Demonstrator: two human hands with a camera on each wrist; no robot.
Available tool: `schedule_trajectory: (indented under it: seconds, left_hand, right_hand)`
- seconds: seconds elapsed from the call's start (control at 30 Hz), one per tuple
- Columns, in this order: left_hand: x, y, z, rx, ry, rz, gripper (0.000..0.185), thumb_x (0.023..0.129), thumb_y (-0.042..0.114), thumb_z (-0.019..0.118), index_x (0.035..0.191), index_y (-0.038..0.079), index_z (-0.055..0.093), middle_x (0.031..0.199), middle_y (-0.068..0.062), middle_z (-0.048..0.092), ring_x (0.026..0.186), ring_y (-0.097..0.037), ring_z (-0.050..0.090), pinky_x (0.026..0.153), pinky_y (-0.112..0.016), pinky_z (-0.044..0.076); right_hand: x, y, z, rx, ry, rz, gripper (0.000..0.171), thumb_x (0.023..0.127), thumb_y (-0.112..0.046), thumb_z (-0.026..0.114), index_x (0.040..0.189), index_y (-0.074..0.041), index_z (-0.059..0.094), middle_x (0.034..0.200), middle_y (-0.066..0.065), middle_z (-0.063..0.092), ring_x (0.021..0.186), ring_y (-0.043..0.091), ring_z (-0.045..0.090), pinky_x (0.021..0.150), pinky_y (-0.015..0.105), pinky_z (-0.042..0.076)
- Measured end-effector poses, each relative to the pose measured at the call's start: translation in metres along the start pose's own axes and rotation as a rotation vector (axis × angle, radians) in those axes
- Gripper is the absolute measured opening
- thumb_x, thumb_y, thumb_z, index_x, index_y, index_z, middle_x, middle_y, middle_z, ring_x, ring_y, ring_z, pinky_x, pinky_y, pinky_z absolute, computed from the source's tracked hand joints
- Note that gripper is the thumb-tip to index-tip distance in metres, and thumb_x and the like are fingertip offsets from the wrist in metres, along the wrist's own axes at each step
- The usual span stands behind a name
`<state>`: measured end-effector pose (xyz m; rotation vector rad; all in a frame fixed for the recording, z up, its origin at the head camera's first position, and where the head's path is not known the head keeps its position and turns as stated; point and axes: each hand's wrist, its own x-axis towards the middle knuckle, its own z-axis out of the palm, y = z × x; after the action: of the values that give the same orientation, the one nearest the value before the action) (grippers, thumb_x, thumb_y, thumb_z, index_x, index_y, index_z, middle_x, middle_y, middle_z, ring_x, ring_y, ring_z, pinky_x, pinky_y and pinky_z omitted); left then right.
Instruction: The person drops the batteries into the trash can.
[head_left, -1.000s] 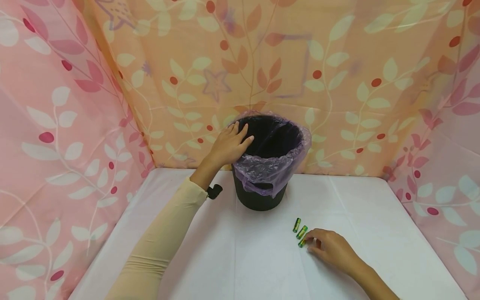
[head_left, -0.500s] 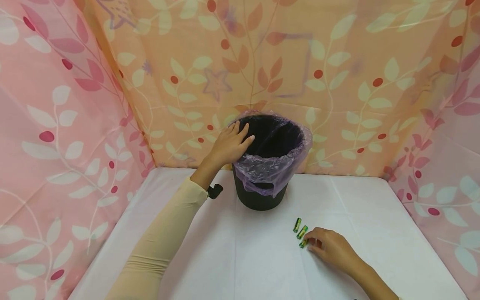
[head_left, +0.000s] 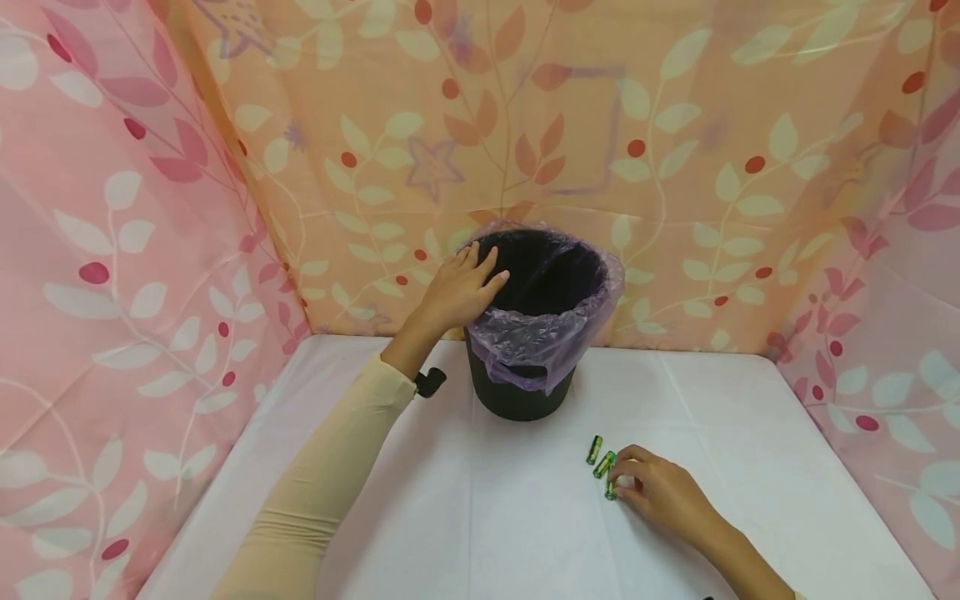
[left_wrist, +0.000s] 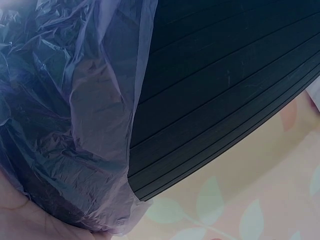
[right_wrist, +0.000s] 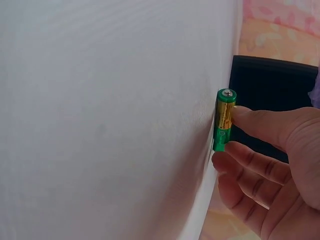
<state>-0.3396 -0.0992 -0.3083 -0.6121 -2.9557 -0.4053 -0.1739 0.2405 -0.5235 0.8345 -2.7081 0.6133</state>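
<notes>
A black bin [head_left: 520, 407] stands at the back of the table, its rim covered by a purple plastic liner [head_left: 536, 333]. My left hand [head_left: 459, 287] rests on the bin's left rim with fingers spread over the edge. To the front right, my right hand [head_left: 663, 492] pinches a green and gold battery [right_wrist: 225, 120] at the tablecloth, thumb on one side and a fingertip at its lower end. Two more green batteries, a middle one [head_left: 604, 464] and a farther one [head_left: 595, 450], lie just beyond those fingers. In the left wrist view, folds of the liner [left_wrist: 100, 110] hang over the bin's ribbed side [left_wrist: 215, 90].
White cloth covers the table [head_left: 480, 508]. Leaf-patterned orange fabric [head_left: 420, 167] hangs right behind the bin, and pink fabric [head_left: 97, 333] closes off the left side. A small black device [head_left: 430, 382] sits at my left wrist.
The nearest battery has turned from slanted to almost upright in the head view, drawn slightly nearer by my right fingers. My left hand and the bin stay put.
</notes>
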Motion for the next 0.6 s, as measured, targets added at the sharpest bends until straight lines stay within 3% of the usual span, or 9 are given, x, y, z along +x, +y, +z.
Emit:
schedule_trajectory:
  seconds: [0.3, 0.6]
  left_hand:
    - [-0.0008, 0.0002, 0.0002, -0.004, 0.0, -0.001, 0.068, 0.108, 0.054, 0.025, 0.164, 0.016, 0.019, 0.169, -0.018, 0.009, 0.156, -0.033, 0.005, 0.126, -0.044, -0.002]
    - [-0.0001, -0.0004, 0.0008, -0.001, 0.011, 0.005, 0.068, 0.108, 0.054, 0.024, 0.163, 0.015, 0.02, 0.169, -0.018, 0.01, 0.156, -0.034, 0.007, 0.126, -0.045, -0.001]
  right_hand:
    - [0.0008, -0.0003, 0.0009, -0.082, -0.028, -0.01, 0.029, 0.072, -0.009, 0.09, 0.092, -0.026, 0.078, 0.106, -0.008, 0.067, 0.073, 0.0, 0.059, 0.058, 0.025, 0.05]
    - [0.0019, -0.0011, -0.0015, -0.051, -0.141, 0.035, 0.022, 0.076, -0.012, 0.088, 0.091, -0.025, 0.078, 0.094, -0.018, 0.064, 0.08, 0.002, 0.063, 0.065, 0.026, 0.055]
